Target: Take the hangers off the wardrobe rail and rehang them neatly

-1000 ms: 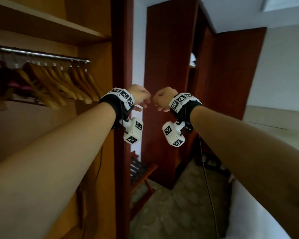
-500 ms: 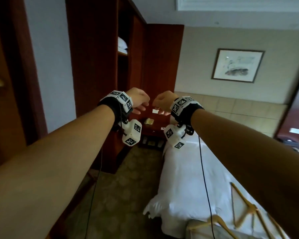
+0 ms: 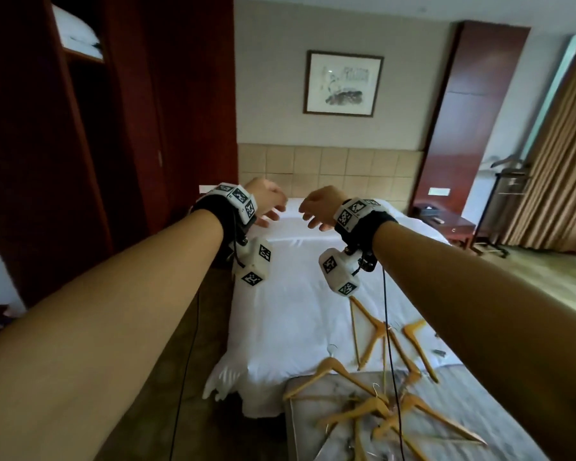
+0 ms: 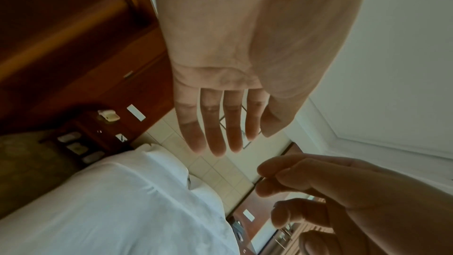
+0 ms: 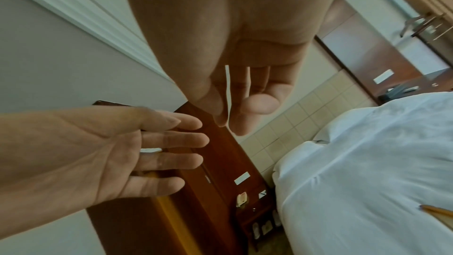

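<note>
Over the bed [image 3: 290, 314], hands [image 3: 293, 207] now unclenched.

- The left hand [image 3: 266, 201] and the right hand [image 3: 320, 205] are fists before; now the fingers are loose and spread.
- The hands are a bit farther apart.
- The view turns from the wardrobe to the bed [image 3: 300, 307].
- More wooden hangers [image 3: 373, 390] show on the bed.

The right forearm [image 3: 479, 314] hid part of the hangers [image 3: 373, 404] on the bed. The frame's bottom edge cut off the lowest ones. The framed picture [image 3: 343, 83] was too small to make out.
</note>
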